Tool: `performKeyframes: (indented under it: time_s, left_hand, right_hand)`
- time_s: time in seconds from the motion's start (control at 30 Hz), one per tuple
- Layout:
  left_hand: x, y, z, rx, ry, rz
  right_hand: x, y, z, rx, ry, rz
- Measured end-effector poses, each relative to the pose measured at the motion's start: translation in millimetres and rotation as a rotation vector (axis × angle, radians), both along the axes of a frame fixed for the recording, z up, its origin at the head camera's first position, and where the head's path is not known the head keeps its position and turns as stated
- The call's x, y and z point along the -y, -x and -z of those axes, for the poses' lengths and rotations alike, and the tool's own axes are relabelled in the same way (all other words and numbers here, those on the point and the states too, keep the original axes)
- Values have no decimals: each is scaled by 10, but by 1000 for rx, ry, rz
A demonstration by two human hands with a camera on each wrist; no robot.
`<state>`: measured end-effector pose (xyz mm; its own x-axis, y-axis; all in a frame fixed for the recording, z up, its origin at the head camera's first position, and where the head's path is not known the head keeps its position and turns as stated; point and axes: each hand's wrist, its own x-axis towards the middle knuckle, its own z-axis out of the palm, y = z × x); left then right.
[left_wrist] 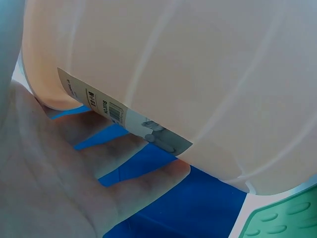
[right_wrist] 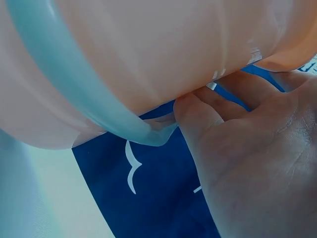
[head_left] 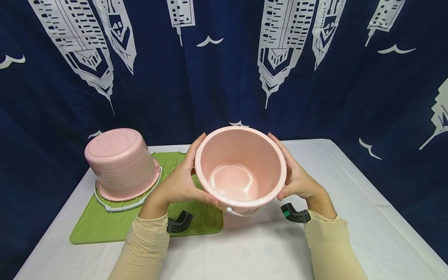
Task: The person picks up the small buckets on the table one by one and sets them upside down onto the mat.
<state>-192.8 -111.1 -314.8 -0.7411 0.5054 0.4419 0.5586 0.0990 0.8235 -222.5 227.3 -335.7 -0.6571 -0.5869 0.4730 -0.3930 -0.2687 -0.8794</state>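
- I hold a pink bucket [head_left: 241, 155] in the air with both hands; from my head view it covers the right end of the green mat [head_left: 196, 217] and reaches past it to the right. Its mouth tilts toward me, and light shines on its inside bottom.
- My left hand [head_left: 183, 179] grips the bucket on the side nearer the mat's middle, thumb against the near side just under the rim, the fingers spread along the outer wall.
- My right hand [head_left: 297, 181] grips the opposite side, off to the right of the mat, thumb near the rim and fingers reaching round behind the wall.
- The pale handle [head_left: 231, 211] of this bucket hangs at its near side, just beyond the mat's right edge in the head view.
- A paper label [left_wrist: 121, 111] is on the bucket's outer wall beside my left fingers; its print is too small to read fully.
- A second pink item, an upturned bucket [head_left: 120, 171], rests rim down on the back left part of the mat, its base facing up. Its grey handle [head_left: 119, 209] loops out over the mat toward me.
- The mat lies on the white surface [head_left: 266, 252], which extends well to its right.
- Behind the mat hangs a navy curtain [head_left: 217, 89] with white upside-down towers and bird shapes.
- Cream sleeves [head_left: 143, 249] cover my forearms; the left one crosses the mat's near edge.
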Motion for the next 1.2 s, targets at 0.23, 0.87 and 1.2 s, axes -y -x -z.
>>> performKeyframes:
  time_s: [0.23,0.87,1.2]
  left_hand:
    - [16,0,-14,5,-5,3]
    - [34,18,-38,16,27,3]
    - [82,8,-51,20,36,-22]
  right_hand:
    - [3,20,12,-11,-17,-13]
    - [-9,-11,1,-4,-48,-25]
    - [27,24,18,-10,-50,-46]
